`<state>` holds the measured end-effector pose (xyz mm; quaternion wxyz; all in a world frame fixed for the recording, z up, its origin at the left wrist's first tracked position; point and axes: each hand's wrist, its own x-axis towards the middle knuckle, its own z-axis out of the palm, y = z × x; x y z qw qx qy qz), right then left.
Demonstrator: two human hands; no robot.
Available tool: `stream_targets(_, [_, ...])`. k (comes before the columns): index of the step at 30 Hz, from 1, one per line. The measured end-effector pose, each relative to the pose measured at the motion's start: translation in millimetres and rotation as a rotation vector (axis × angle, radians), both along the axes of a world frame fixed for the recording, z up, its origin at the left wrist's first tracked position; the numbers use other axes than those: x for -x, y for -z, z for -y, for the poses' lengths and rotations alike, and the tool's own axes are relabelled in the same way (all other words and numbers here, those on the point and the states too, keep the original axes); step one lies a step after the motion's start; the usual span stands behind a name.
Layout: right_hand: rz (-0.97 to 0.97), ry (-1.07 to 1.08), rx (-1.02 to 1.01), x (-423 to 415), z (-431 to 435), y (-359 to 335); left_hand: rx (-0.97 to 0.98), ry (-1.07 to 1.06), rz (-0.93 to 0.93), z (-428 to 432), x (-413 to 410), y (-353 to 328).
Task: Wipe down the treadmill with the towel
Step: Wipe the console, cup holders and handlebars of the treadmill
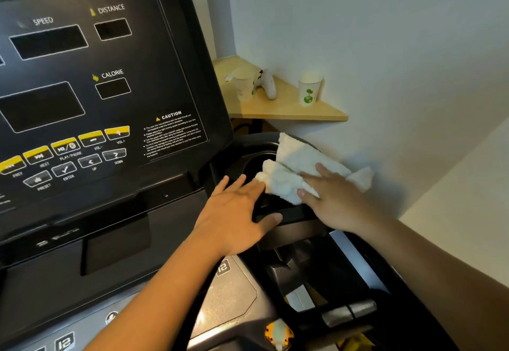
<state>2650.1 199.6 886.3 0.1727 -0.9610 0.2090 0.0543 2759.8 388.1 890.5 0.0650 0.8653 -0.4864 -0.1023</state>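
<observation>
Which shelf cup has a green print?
The white paper cup at the right; the other cup, beside the controller, is plain and translucent.

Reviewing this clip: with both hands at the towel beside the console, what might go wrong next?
1. The towel is only pressed under the flat right hand, and one corner hangs over the outer edge of the treadmill; it might slip off.
2. The left hand lies not far from the console buttons; a wide swipe might press one, though the displays look dark.
</observation>
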Motion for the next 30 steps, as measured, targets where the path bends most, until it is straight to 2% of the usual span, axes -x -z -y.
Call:
stream_targets(4, [-0.022, 0.035, -0.047, -14, -4, -5, -0.014, -0.111, 0.027, -1, 2, 0])
stream_targets(7, [-0.018, -0.066, -0.01, -18, -32, -2, 0.119, -0.182, -0.029, -2, 4, -1])
stream_targets(11, [0.006, -0.078, -0.071, -37, -63, -2, 0.317, -0.2, -0.016, -6, 9, -1])
stream_targets(15, [0.111, -0.208, -0.113, -27, -93, -7, 0.427, -0.228, -0.026, -10, 11, -3])
stream_targets(18, [0.092, -0.277, -0.116, -14, -83, -9, 0.438, -0.219, -0.067, -13, 10, -1])
stream_targets(21, [0.019, -0.126, -0.072, -20, -58, -6, 0.46, -0.237, -0.077, -14, 10, -1])
stream_targets(23, [-0.024, -0.104, 0.012, -34, -55, -2, 0.47, -0.256, -0.072, -13, 11, -3])
stream_targets(30, [0.143, -0.325, -0.135, -19, -83, -5, 0.408, -0.313, -0.078, -10, 8, -3])
